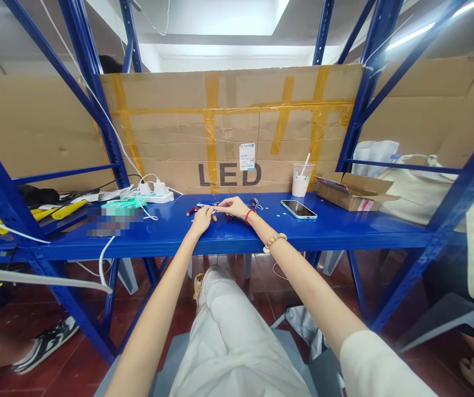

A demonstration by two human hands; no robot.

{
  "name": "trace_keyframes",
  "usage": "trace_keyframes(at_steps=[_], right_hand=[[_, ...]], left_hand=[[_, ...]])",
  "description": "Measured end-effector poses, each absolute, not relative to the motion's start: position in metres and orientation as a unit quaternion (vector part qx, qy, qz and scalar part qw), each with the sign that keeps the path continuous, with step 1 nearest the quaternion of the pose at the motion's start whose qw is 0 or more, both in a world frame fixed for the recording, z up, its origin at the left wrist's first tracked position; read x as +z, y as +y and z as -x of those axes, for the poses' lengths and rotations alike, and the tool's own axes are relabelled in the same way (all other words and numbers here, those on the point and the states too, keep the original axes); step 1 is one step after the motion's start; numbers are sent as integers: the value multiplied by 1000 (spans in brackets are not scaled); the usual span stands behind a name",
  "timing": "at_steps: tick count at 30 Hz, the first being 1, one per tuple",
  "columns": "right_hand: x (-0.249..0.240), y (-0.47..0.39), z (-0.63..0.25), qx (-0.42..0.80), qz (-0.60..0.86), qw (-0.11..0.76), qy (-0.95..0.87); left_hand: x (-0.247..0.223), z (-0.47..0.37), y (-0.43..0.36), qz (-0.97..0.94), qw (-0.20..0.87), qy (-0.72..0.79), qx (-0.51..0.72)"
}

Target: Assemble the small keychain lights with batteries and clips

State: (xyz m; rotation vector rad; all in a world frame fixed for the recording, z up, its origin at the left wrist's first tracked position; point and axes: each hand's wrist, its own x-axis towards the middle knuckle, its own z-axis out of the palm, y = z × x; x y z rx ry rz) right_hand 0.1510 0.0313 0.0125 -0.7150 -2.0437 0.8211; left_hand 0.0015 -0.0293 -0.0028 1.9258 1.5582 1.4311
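Observation:
My left hand (pixel 203 219) rests at the front of the blue shelf top, its fingers bent and pressed together. My right hand (pixel 235 207) meets it from the right, with its fingertips against the left hand's fingers. Whatever lies between the fingers is too small and covered to make out. Beside the left hand is a small red piece (pixel 191 211), and a thin blue piece (pixel 206 204) shows just behind it. A small cluster of dark and metallic parts (pixel 255 204) lies beyond the right wrist.
Right of my hands are a phone (pixel 298 209), a drink cup with a straw (pixel 302 179) and an open cardboard box (pixel 355 191). A white power strip (pixel 156 193) with cables stands at the left. Taped cardboard (pixel 170 138) closes the back between blue posts.

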Motion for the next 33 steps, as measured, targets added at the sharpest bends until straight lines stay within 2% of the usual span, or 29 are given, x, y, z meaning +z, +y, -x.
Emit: trace_keyframes(at_steps=[9, 16, 25, 33], right_hand=[[8, 41, -151, 288, 230, 419, -830], [8, 41, -150, 192, 233, 433, -849], [18, 29, -148, 65, 251, 410, -874], [16, 27, -145, 24, 257, 400, -880]], left_hand=[[-3, 0, -27, -655, 167, 541, 500], [-9, 1, -22, -647, 200, 521, 520], [-11, 1, -19, -629, 241, 492, 551], [-12, 0, -20, -624, 266, 471, 564]])
